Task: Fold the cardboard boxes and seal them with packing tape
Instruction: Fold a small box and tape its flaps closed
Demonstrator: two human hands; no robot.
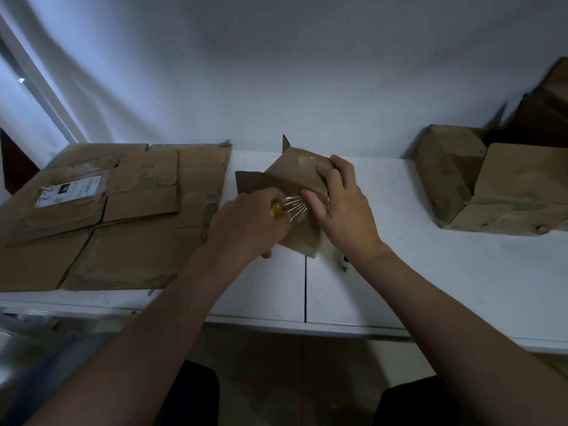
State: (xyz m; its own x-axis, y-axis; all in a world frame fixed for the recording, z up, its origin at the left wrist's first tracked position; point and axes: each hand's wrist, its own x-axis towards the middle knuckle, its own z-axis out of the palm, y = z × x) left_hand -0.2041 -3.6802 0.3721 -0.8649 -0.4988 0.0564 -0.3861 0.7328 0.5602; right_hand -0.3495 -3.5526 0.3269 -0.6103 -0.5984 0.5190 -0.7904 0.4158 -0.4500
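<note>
A small brown cardboard box stands tilted on the white table, one flap sticking out to the left. My left hand grips a yellow tape dispenser against the box's near side. A strip of clear tape stretches from the dispenser onto the box. My right hand holds the box from the right, fingers over its top edge and thumb pressing on the tape.
Flattened cardboard boxes, one with a white label, cover the table's left part. Folded boxes sit stacked at the right. A small dark-and-white object lies under my right wrist. A white wall rises behind the table.
</note>
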